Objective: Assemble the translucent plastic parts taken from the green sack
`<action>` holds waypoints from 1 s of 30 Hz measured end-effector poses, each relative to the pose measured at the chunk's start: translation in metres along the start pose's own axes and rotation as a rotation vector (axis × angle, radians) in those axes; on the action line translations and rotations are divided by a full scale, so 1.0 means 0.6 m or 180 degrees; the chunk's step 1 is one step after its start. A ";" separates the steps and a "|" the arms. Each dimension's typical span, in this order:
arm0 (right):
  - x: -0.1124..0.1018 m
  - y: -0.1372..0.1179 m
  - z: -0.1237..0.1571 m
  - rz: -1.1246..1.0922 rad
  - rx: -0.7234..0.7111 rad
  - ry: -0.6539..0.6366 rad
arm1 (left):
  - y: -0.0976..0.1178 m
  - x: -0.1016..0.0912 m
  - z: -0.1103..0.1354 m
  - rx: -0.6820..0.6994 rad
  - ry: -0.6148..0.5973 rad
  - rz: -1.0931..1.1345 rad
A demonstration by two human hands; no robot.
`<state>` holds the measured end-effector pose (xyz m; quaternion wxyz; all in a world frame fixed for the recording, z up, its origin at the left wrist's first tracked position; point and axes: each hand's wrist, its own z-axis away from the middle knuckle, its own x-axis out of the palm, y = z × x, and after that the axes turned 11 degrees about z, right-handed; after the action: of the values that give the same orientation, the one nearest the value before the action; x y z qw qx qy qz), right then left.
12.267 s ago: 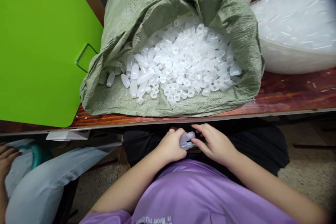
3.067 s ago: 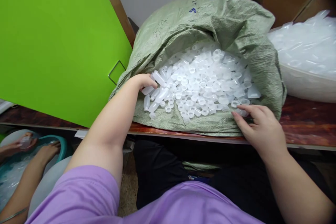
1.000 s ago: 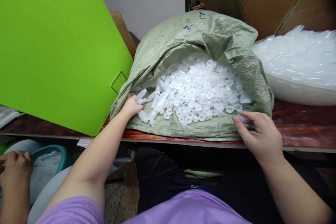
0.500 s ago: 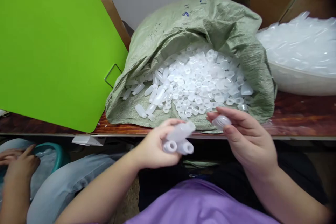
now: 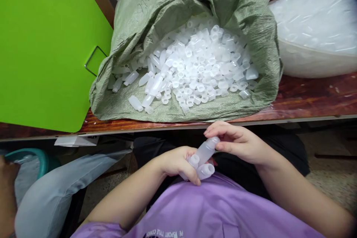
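My left hand is closed around a few small translucent plastic bottles, held in my lap below the table edge. My right hand pinches the top end of one bottle that sticks up from the left hand; a cap seems to sit on it. On the table above, an open green woven sack holds a heap of the same white bottles and small ring caps.
A bright green board with a wire clip leans at the left. A white tub heaped with clear plastic pieces stands at the right. Another person's knee and a teal basin are at lower left.
Both hands came back from the sack with bottles and a cap and dropped to my lap. The right hand now has its fingers on the top of one bottle.
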<state>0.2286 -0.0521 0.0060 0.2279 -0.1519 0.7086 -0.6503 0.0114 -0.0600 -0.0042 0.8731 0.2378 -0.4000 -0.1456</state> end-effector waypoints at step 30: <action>0.033 0.145 0.061 0.1127 0.1672 -0.0012 | -0.031 -0.057 -0.059 -0.0589 0.1078 -0.1807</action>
<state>0.2381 -0.0837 -0.0847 0.3703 0.0367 0.5315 -0.7610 0.0159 -0.0502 -0.0558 0.8696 0.2802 -0.1524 -0.3770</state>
